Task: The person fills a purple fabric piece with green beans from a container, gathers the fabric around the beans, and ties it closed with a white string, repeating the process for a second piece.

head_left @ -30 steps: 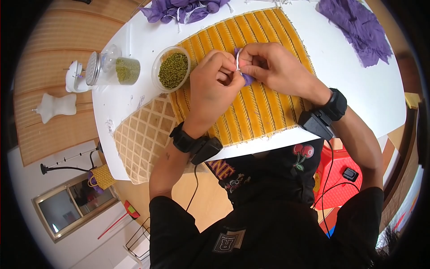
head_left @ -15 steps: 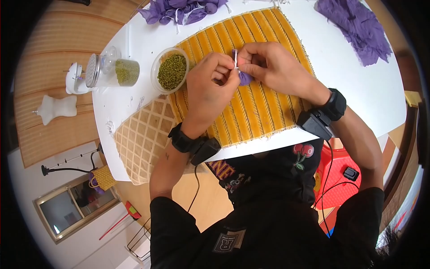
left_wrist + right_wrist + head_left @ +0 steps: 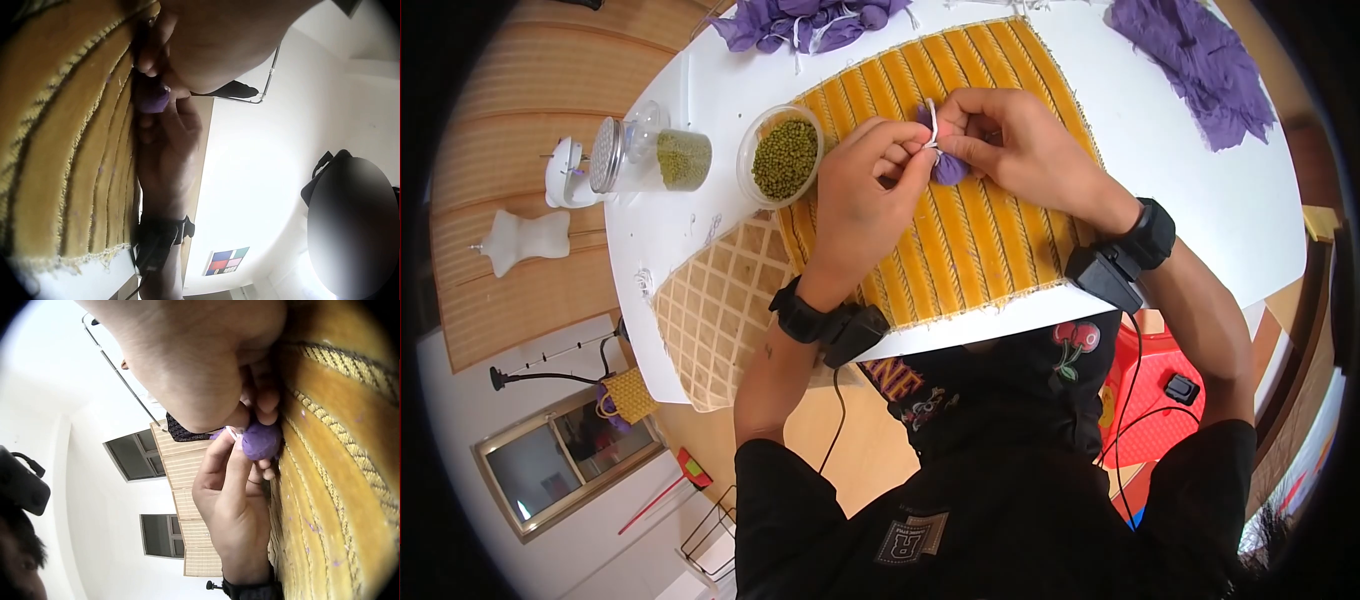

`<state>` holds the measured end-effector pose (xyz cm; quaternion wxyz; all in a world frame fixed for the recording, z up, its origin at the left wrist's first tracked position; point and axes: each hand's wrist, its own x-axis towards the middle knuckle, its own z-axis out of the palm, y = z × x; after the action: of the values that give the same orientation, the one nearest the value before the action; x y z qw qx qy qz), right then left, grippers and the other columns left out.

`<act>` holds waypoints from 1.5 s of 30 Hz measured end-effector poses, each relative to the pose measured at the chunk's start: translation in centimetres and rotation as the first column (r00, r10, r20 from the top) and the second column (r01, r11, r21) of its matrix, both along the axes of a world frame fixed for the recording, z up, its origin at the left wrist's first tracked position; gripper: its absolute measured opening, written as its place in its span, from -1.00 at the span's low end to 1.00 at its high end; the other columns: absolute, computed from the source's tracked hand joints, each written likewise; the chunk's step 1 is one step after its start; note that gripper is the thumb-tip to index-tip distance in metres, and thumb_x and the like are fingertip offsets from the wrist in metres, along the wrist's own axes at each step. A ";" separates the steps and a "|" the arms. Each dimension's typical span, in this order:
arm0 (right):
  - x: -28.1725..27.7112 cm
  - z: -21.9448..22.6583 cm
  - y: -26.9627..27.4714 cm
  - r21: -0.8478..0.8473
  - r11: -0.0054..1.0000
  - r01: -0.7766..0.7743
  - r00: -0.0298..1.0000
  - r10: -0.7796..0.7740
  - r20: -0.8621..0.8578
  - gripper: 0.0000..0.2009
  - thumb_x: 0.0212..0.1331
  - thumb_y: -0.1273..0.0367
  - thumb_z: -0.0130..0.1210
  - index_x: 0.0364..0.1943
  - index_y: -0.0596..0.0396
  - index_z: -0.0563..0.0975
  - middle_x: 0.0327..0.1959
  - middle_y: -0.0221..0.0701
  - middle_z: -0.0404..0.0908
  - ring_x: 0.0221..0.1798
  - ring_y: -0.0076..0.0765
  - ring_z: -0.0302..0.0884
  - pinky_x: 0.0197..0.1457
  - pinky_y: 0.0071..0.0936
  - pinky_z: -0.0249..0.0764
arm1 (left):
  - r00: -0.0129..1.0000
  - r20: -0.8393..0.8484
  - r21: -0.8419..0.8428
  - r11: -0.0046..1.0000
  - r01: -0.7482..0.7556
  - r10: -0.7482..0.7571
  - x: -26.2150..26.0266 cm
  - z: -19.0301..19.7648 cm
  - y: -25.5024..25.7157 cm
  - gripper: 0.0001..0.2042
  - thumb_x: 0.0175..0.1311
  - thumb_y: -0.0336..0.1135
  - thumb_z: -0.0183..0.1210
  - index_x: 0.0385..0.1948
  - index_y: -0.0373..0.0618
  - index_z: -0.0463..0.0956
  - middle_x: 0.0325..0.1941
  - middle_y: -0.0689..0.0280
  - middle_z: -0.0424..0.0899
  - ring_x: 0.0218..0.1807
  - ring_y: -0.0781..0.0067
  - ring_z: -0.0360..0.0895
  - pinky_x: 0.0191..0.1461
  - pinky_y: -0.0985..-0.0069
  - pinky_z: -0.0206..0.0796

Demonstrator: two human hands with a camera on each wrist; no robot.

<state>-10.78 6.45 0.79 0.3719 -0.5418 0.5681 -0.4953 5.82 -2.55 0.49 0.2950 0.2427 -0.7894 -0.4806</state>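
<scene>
A small round purple cloth bundle (image 3: pixel 261 442) is gathered at its neck with a white string (image 3: pixel 932 125) around it. My left hand (image 3: pixel 865 200) pinches the string at the neck between thumb and forefinger. From the other side my right hand (image 3: pixel 1030 150) pinches the string too, its thumb and forefinger close to the left fingertips. Below the fingers, the bundle bulges low over a yellow striped mat (image 3: pixel 970 250). In the left wrist view, fingers and shadow partly hide the purple cloth (image 3: pixel 152 97).
Beside my left hand stands a clear tub of green beans (image 3: pixel 785 158), with a jar of green beans (image 3: pixel 685 158) farther left. Purple cloth with white ties (image 3: pixel 820 25) lies at the back; more purple cloth (image 3: pixel 1200 70) is at the back right. A lattice-patterned cloth (image 3: pixel 725 300) hangs over the table edge.
Both hands stay over the mat, pinching at the bundle's neck. The right hand has risen slightly, and the white string's position between the fingertips has shifted. More of the round purple bundle shows below the fingers.
</scene>
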 end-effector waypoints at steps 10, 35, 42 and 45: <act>-0.1 -0.6 -0.1 -0.055 0.998 0.023 0.998 -0.027 -0.059 -0.92 0.22 0.50 0.11 -0.28 0.26 0.55 -0.53 -0.37 0.56 -0.47 -0.50 0.49 -0.31 -0.52 0.42 | 0.992 0.117 -0.039 0.999 -0.034 0.039 0.2 0.3 0.0 -0.93 0.18 -0.49 0.27 -0.37 -0.24 0.56 -0.50 0.36 0.57 -0.51 0.70 0.47 -0.44 0.71 0.32; -0.7 -0.8 -0.4 -0.266 0.964 -0.018 0.924 -0.086 -0.373 -0.88 0.17 0.43 0.16 -0.34 0.23 0.52 -0.41 -0.19 0.57 -0.33 -0.01 0.53 -0.22 -0.28 0.45 | 0.978 0.200 -0.072 0.994 0.077 -0.062 0.5 0.4 -0.3 -0.88 0.16 -0.46 0.28 -0.41 -0.24 0.50 -0.51 0.32 0.56 -0.53 0.60 0.51 -0.45 0.67 0.34; -1.1 0.9 0.3 -0.170 0.980 -0.100 0.862 0.000 -0.506 -0.84 0.19 0.38 0.13 -0.34 0.23 0.49 -0.38 -0.14 0.56 -0.27 0.08 0.51 -0.15 -0.16 0.41 | 0.982 0.172 -0.108 0.989 0.098 -0.079 0.4 0.9 0.0 -0.90 0.13 -0.52 0.25 -0.43 -0.23 0.48 -0.49 0.33 0.55 -0.52 0.60 0.53 -0.47 0.68 0.34; -1.5 0.7 0.3 -0.105 0.982 -0.157 0.842 0.077 -0.534 -0.82 0.20 0.35 0.13 -0.32 0.24 0.53 -0.35 -0.09 0.59 -0.24 0.08 0.53 -0.13 -0.16 0.42 | 0.986 0.159 -0.075 0.995 0.070 -0.057 0.3 0.9 0.0 -0.90 0.13 -0.53 0.24 -0.42 -0.23 0.48 -0.47 0.33 0.55 -0.52 0.61 0.54 -0.46 0.68 0.35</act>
<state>-12.28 6.77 1.47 0.1909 -0.7161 0.5768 -0.3437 6.15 -2.50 1.40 0.2261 0.2425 -0.8360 -0.4372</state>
